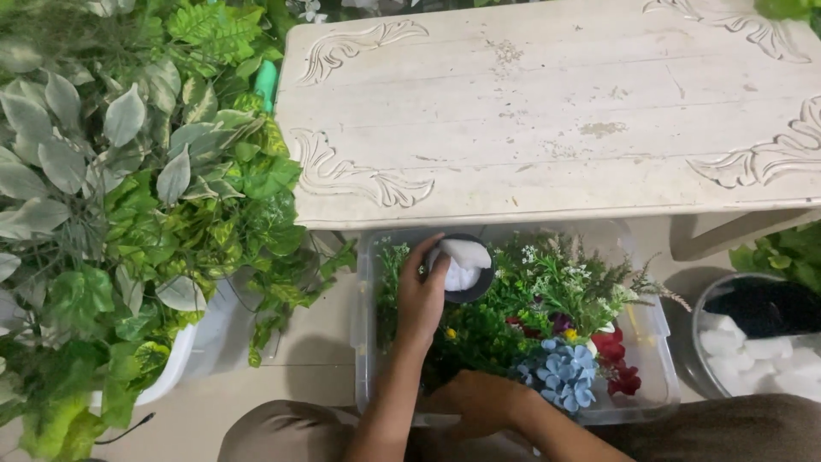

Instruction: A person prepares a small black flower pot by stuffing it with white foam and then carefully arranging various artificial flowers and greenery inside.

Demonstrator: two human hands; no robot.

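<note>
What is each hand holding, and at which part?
The left hand grips the dark round pot at its left rim. The right hand rests among greenery; its hold cannot be told.

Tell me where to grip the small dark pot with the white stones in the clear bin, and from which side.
Probably grip the small dark pot by its rim and outer wall, coming from the left, where the left hand already touches it. White stones fill its open top, so keep it upright. Greenery crowds its right side, and the white table edge overhangs just behind.
</note>
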